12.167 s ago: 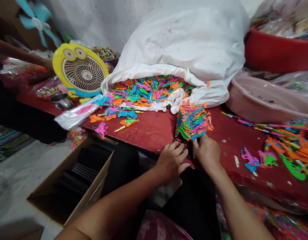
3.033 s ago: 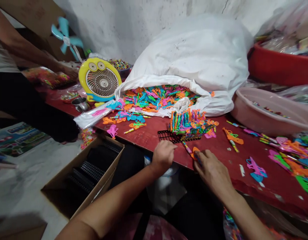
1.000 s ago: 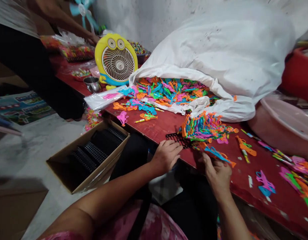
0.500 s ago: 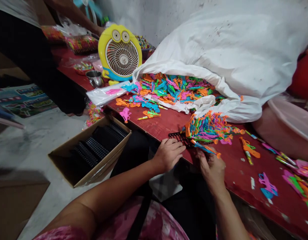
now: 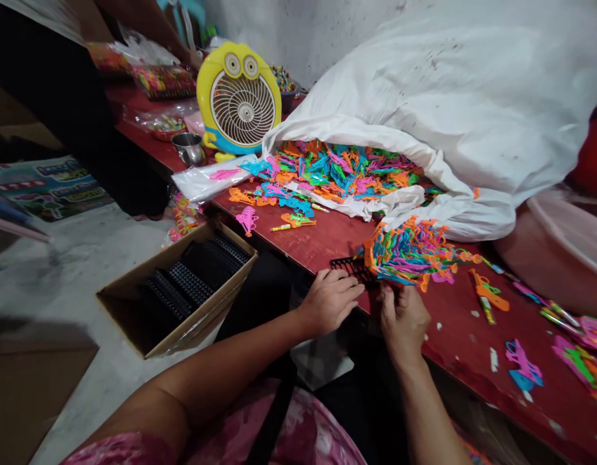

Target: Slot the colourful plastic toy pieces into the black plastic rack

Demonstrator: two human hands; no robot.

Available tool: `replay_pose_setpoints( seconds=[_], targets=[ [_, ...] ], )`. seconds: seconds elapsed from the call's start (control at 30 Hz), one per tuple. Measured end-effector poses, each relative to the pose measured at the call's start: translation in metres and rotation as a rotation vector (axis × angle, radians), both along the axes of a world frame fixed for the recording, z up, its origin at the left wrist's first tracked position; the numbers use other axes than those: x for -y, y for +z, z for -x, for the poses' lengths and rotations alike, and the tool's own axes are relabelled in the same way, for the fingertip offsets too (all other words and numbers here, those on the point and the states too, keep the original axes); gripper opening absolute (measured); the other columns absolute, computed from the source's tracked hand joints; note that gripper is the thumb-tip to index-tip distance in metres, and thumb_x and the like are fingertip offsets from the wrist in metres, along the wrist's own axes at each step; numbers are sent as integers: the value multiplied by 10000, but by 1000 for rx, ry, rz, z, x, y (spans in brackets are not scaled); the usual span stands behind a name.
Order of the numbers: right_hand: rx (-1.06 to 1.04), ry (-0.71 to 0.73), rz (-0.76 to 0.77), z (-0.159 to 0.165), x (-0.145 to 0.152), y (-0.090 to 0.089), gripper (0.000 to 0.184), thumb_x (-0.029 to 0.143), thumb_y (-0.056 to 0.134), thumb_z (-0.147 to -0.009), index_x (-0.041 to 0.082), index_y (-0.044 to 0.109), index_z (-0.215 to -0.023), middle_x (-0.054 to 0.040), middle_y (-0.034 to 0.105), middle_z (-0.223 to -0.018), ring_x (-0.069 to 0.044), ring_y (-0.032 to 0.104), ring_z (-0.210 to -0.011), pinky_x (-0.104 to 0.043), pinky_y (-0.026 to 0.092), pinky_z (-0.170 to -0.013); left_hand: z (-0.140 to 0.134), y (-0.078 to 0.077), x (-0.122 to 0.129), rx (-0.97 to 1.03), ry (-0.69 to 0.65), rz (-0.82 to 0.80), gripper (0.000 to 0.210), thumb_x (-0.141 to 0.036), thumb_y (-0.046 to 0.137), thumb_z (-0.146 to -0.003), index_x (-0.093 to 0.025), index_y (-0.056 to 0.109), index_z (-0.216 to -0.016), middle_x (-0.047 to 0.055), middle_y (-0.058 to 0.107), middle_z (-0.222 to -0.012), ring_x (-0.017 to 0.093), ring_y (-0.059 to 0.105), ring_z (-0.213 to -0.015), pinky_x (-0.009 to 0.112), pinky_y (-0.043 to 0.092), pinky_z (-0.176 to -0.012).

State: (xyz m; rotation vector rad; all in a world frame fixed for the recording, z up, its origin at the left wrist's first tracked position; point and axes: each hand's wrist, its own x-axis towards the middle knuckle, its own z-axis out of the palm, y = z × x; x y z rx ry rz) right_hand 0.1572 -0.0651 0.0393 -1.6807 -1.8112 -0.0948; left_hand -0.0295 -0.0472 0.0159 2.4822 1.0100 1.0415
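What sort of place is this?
Probably a small workshop: a white sack holding colourful plastic pieces lies open on a red table, a cardboard box of black parts beside it.

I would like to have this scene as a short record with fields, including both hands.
Left hand: fingers on the near edge of the black grid
Right hand: beside the left one, under the packed pieces; whether it grips anything is unclear
Grid: on the red table, left end uncovered, pieces packed at its right
Sack: white, behind the grid, mouth full of similar pieces
Box: cardboard, left of the person, holding black parts
Fan: yellow, upright, left of the sack
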Motion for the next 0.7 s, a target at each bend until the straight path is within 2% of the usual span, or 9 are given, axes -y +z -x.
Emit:
replay_pose_setpoints(
  seconds=[0.07, 0.2, 0.43, 0.53, 0.63, 0.7],
  targets=[
    [25, -40, -26, 2, 1, 4, 272, 375, 398, -981, 190, 558, -863, -68, 577, -736, -211, 540, -677, -326, 390, -650, 0, 1, 1, -11, 2, -5, 344, -295, 474, -970, -169, 578, -1273, 89, 637, -1258, 255, 490, -1186, 415, 369, -972],
    [56, -9, 6, 2, 1, 9, 262, 364, 403, -982, 199, 545, -836, -57, 564, -722, -199, 522, -654, -316, 369, -636, 0, 2, 1, -15, 5, -7, 338, -293, 489, -964, -174, 574, -1269, 82, 638, -1254, 251, 491, -1174, 412, 368, -958],
    [275, -144, -44, 11, -3, 0, 313, 358, 367, -1004, 173, 575, -859, -75, 589, -751, -188, 519, -648, -293, 325, -588, 2, 2, 1, -9, -11, 10, 335, -290, 537, -938, -180, 582, -1252, 72, 641, -1244, 249, 496, -1165, 420, 374, -955],
    [291, -172, -105, 14, -4, -4, 343, 382, 369, -1009, 170, 571, -830, -54, 585, -725, -169, 510, -622, -280, 312, -574, 0, 16, 3, 84, 47, 49, 283, -295, 540, -941, -188, 608, -1195, 60, 667, -1167, 230, 543, -1076, 396, 403, -905],
    [229, -147, -137, 13, -4, -6, 360, 404, 363, -1010, 171, 569, -828, -46, 590, -724, -167, 522, -638, -270, 323, -585, -8, 40, 1, 221, 172, 37, 315, -373, 547, -945, -179, 601, -1187, 77, 660, -1148, 223, 555, -1039, 381, 417, -892],
    [176, -122, -142, 13, -4, -6, 368, 404, 342, -1012, 172, 576, -849, -52, 605, -745, -170, 537, -660, -267, 332, -595, -15, 57, -4, 235, 179, -10, 355, -413, 585, -923, -195, 600, -1202, 79, 646, -1160, 226, 549, -1049, 382, 412, -903]
  ],
)
